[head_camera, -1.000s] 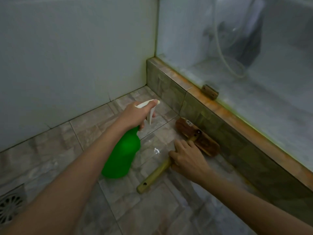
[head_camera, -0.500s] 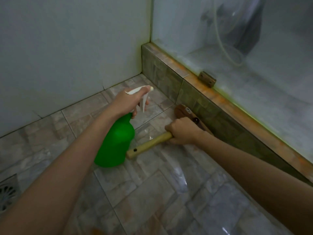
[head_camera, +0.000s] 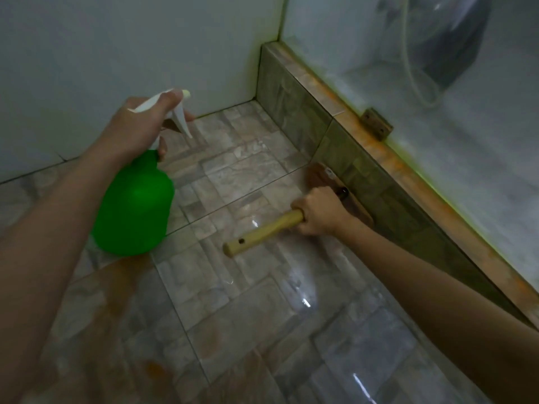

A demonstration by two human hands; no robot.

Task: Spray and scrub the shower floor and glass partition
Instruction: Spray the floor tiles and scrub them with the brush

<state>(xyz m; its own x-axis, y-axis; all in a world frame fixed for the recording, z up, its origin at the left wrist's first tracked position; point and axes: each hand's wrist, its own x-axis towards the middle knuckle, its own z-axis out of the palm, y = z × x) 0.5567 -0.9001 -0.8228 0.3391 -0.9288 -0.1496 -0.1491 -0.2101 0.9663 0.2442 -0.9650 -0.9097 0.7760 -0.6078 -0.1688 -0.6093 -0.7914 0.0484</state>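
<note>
At frame centre, two hands work: the left hand (head_camera: 137, 126) grips one green spray bottle (head_camera: 134, 205). The right hand (head_camera: 319, 211) is clamped on one wooden brush (head_camera: 262, 231) against the floor (head_camera: 262, 316).

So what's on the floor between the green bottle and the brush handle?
Nothing: in the head view, only bare, wet tile separates the green bottle from the free end of the brush handle.

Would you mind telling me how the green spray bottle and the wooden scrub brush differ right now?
The spray bottle is green plastic with a white trigger; the scrub brush is brown wood with a pale handle. The bottle is held up in the left hand; the brush lies low on the floor against the tiled curb, gripped by the right hand. Both are firmly held.
</note>
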